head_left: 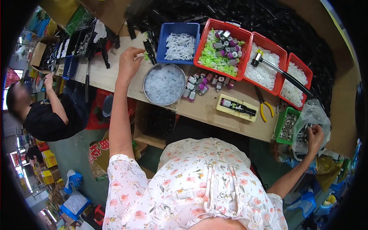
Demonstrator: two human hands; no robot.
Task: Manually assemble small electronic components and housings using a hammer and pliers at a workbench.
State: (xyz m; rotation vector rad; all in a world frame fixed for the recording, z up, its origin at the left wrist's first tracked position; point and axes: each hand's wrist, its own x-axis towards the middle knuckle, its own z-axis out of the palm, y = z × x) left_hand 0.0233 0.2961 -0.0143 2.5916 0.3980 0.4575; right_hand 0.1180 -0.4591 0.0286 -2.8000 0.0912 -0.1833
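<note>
My left hand (130, 62) is raised over the far left of the bench, its fingers loosely curled with a gap at the thumb and nothing visible between them. Just beyond its fingertips lie black plastic parts (150, 51). At the far right my right hand (316, 138) reaches into a clear plastic bag (326, 124), fingers pinched together; what they hold is hidden among small dark pieces. Between the hands, a pale yellow block (227, 107) cradles a black assembly (242, 107) with a small motor at one end.
Bins hold white pins (180, 46), green caps and small motors (230, 50), and white discs (264, 69). A hammer (285, 74) lies across two red bins. Also here: a round bowl (145, 85), yellow-handled pliers (264, 108), a green screw bin (279, 138). Another person (48, 107) works at left.
</note>
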